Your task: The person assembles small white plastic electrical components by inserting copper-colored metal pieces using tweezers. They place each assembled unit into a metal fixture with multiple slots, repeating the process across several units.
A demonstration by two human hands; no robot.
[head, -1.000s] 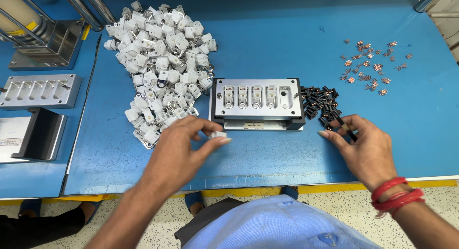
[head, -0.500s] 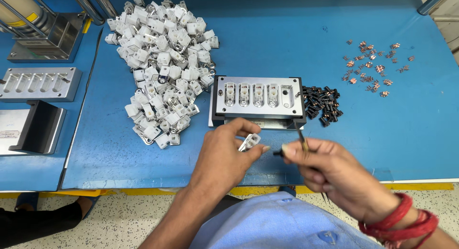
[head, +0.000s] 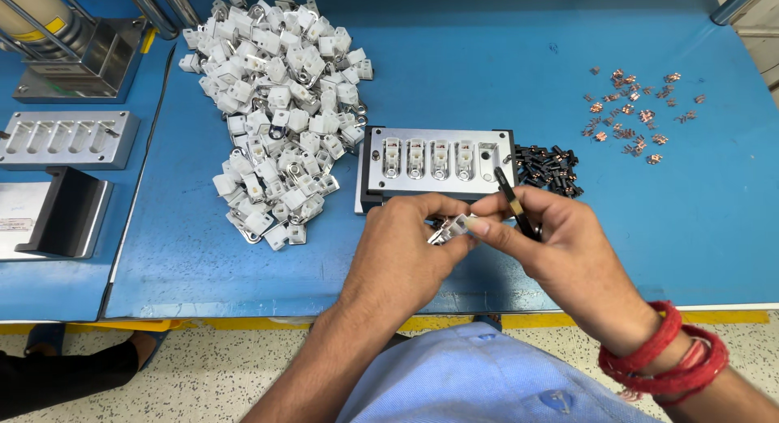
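Observation:
My left hand (head: pixel 406 244) pinches a small white plastic part (head: pixel 450 228) with a metal piece, held just in front of a metal jig plate (head: pixel 369 167). My right hand (head: pixel 560 244) meets it from the right, fingertips touching the white part, with a thin black piece (head: pixel 515 205) gripped between thumb and fingers. The jig has a row of slots, most of them filled with white parts. A pile of small black pieces (head: pixel 550 165) lies right of the jig. A large heap of white plastic parts (head: pixel 280 106) lies to its left.
Small copper clips (head: pixel 637 114) are scattered at the right on the blue bench. A second grey slotted plate (head: pixel 65 139), a black bracket (head: pixel 69 212) and a metal press base (head: pixel 73 58) stand at the left. The bench's front edge runs just below my hands.
My left hand picked a white part from beside the heap, and my right hand took a black piece from the pile. Both came together in front of the jig.

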